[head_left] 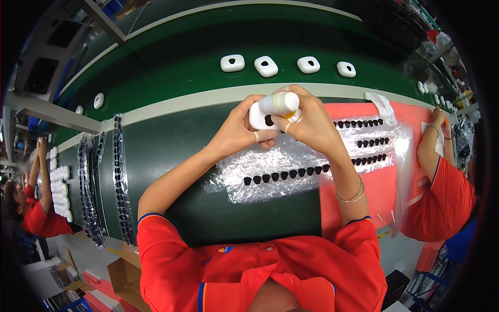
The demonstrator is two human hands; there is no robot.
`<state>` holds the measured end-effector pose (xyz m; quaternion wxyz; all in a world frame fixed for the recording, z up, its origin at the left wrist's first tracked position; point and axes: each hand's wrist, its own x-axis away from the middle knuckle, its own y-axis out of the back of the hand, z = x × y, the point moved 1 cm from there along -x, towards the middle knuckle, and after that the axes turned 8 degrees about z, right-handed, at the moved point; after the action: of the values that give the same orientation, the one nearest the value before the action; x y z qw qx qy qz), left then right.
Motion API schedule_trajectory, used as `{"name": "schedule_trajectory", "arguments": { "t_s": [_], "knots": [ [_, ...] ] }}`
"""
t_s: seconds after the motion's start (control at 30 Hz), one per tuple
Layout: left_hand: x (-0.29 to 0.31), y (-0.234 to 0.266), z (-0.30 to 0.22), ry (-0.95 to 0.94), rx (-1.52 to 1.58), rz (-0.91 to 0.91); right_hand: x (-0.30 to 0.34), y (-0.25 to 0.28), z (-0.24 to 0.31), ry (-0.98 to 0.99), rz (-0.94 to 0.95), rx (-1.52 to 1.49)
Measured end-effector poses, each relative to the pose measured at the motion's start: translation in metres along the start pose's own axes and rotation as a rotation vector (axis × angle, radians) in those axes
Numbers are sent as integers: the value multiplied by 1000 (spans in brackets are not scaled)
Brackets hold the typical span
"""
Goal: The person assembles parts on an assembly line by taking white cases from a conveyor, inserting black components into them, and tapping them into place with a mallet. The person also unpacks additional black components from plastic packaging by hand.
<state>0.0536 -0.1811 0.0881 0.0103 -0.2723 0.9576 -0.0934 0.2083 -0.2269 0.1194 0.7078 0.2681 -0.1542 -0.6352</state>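
My left hand (236,130) grips a white rounded housing (257,115) with a dark opening, held above the table. My right hand (306,122) holds a small white bottle (279,102) with a yellow cap end, laid across the top of the housing. Both hands meet over a clear plastic sheet (270,161) carrying rows of small black drop-shaped parts (286,174). More rows of these black parts (371,142) lie on the sheet to the right, over a red mat (364,187).
Several white housings (265,66) ride on the green conveyor belt (182,67) beyond. Strips of black parts in plastic (120,177) lie at left. A white cloth (382,104) rests on the mat's far edge. Co-workers in red sit at left (36,208) and right (442,187).
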Motion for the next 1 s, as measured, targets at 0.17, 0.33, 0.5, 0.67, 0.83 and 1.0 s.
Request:
{"name": "schedule_trajectory", "arguments": {
  "t_s": [0.17, 0.33, 0.5, 0.67, 0.83, 1.0],
  "knots": [
    [0, -5, 0, -15, 21, -70, -1, 2, 0, -36, -21, -47],
    [0, -4, 3, -27, 38, -52, 2, 1, -1, 14, 0, 51],
    [0, 12, 6, -33, 42, -64, 3, 4, 19, 102, -158, -34],
    [3, 15, 7, -66, 53, -46, 6, -9, 21, 2, 132, 38],
    [-2, 20, 3, 33, -73, -94, 3, 3, 9, 68, 46, -116],
    [-21, 122, 24, -154, -802, -548, 12, 24, 8, -37, -73, 10]
  ]
}}
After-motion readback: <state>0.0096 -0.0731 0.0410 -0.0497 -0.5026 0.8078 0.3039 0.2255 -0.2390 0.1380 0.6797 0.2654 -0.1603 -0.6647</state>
